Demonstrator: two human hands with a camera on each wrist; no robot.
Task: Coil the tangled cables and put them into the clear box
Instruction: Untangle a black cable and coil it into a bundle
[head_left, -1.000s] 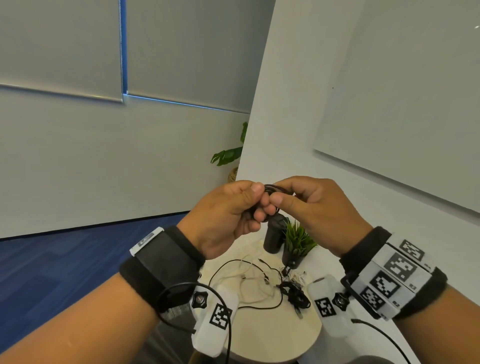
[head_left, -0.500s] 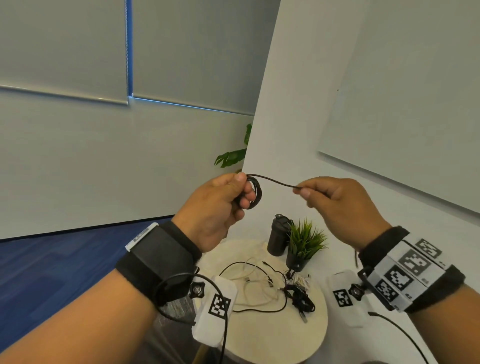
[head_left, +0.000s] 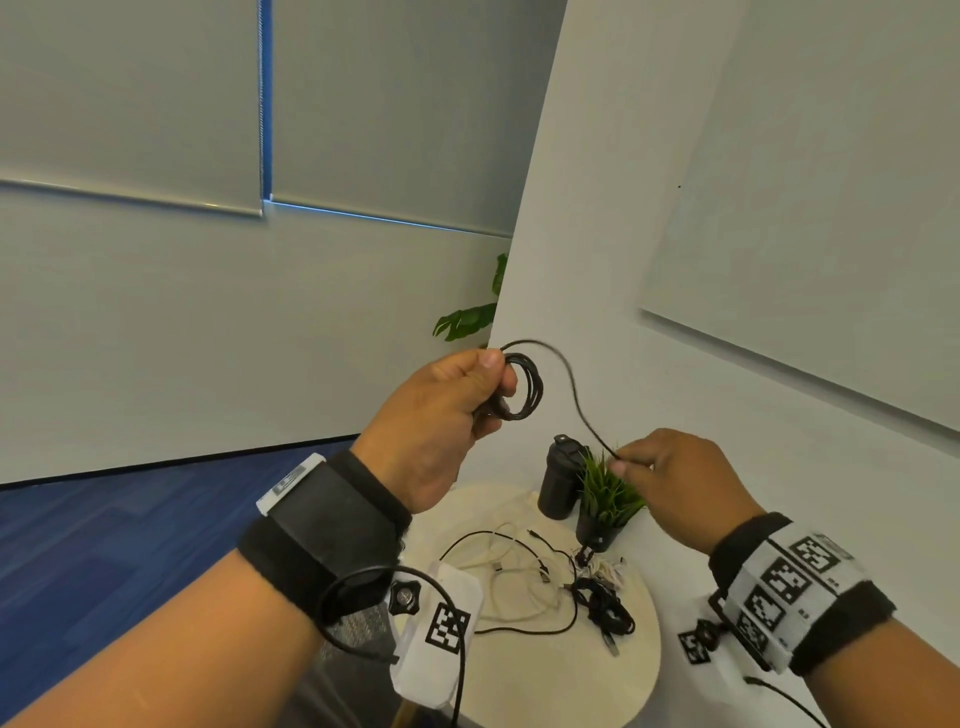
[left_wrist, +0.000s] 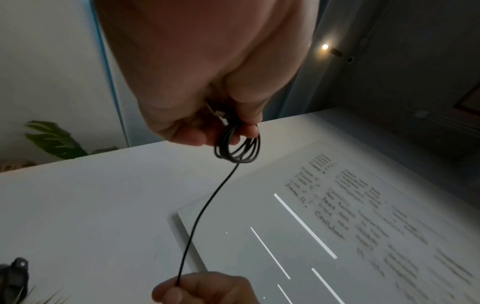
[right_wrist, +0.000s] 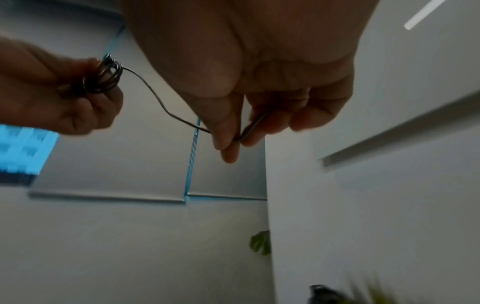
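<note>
My left hand (head_left: 452, 410) is raised in front of me and grips a small coil of thin black cable (head_left: 524, 387) between thumb and fingers; the coil (left_wrist: 237, 147) shows several loops. A free length of the same cable (head_left: 569, 384) arcs down and right to my right hand (head_left: 675, 483), which pinches its end (right_wrist: 249, 129) between thumb and forefinger. Below, on a round pale table (head_left: 639, 691), lie tangled white cables (head_left: 511, 566) and black cables (head_left: 605, 605). No clear box is in view.
A black bottle (head_left: 558, 483) and a small potted grass plant (head_left: 605, 499) stand at the table's far edge by the white wall. A whiteboard (head_left: 831, 208) hangs on that wall. Blue carpet (head_left: 104, 530) lies to the left.
My hands were together at the coil; now they have parted. My right hand moved down and right, drawing out a free length of cable, while the left rose slightly with the coil.
</note>
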